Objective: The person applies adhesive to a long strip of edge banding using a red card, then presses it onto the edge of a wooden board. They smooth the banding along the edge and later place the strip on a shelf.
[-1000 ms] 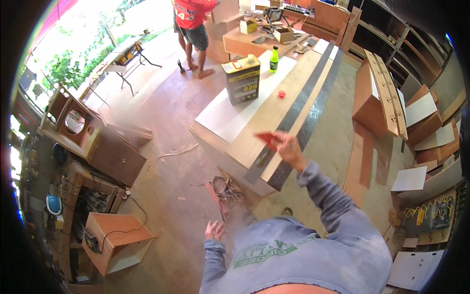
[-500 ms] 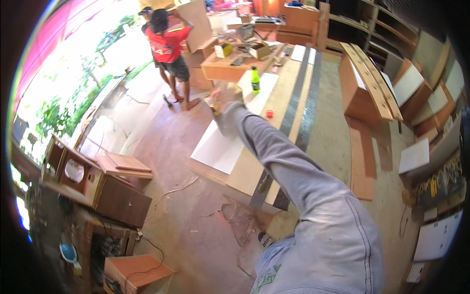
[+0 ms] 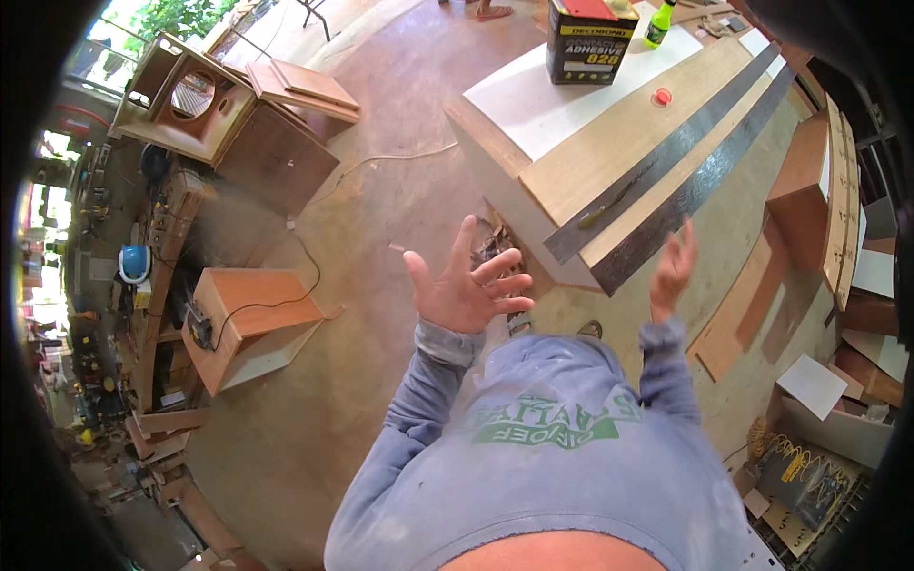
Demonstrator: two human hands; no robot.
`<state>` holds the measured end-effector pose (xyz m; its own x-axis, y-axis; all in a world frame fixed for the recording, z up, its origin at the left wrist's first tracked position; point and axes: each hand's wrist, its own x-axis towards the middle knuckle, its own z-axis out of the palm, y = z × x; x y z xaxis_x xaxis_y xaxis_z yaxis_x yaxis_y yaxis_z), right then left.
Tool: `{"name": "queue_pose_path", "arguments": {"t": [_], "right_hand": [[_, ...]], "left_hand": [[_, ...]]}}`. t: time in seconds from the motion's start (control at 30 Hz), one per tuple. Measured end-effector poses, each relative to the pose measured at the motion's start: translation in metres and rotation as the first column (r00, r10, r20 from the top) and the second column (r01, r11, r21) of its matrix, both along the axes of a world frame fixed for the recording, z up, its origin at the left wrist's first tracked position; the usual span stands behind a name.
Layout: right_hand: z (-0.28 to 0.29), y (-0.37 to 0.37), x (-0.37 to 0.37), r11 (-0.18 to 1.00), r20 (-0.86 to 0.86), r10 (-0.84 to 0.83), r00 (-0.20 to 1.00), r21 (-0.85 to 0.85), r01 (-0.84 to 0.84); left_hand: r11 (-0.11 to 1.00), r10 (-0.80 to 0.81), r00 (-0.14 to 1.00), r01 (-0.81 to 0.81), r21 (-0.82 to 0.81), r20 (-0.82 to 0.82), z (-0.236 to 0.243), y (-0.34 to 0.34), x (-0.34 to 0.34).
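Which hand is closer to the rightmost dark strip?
Right: the right hand is close beside the dark strip, on its right; the left hand is farther away, on its left.

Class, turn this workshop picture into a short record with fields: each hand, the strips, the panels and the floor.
Left hand: empty, fingers spread
Right hand: blurred, nothing seen in it; nearest the outer long, dark, glossy strip
Inner long, dark strip: bears a brownish smear
White flat panel: tall rectangular dark can; bright green bottle
Tan wooden panel: small round red cap
Floor, left: orange-brown wooden box
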<state>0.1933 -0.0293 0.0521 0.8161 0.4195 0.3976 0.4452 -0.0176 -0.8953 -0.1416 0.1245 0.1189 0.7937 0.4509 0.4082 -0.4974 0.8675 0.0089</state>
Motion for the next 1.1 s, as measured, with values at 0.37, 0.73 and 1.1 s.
{"name": "queue_pose_path", "arguments": {"t": [0.37,0.73,1.1], "right_hand": [[-0.172,-0.437,-0.138,0.291,-0.181,-0.804,0.566,-0.950,0.111],[-0.152,-0.520,-0.274,0.219,-0.165,-0.833,0.528,-0.975,0.042],[-0.115,-0.490,-0.282,0.222,-0.127,-0.930,0.346,-0.942,0.252]], "left_hand": [[0.833,0.544,0.347,-0.111,0.542,-0.764,-0.082,0.083,0.083],[-0.225,0.934,-0.114,0.548,0.806,0.339,-0.252,0.232,0.159],[-0.364,0.917,0.207,0.786,0.500,0.341,-0.228,0.243,0.103]]}}
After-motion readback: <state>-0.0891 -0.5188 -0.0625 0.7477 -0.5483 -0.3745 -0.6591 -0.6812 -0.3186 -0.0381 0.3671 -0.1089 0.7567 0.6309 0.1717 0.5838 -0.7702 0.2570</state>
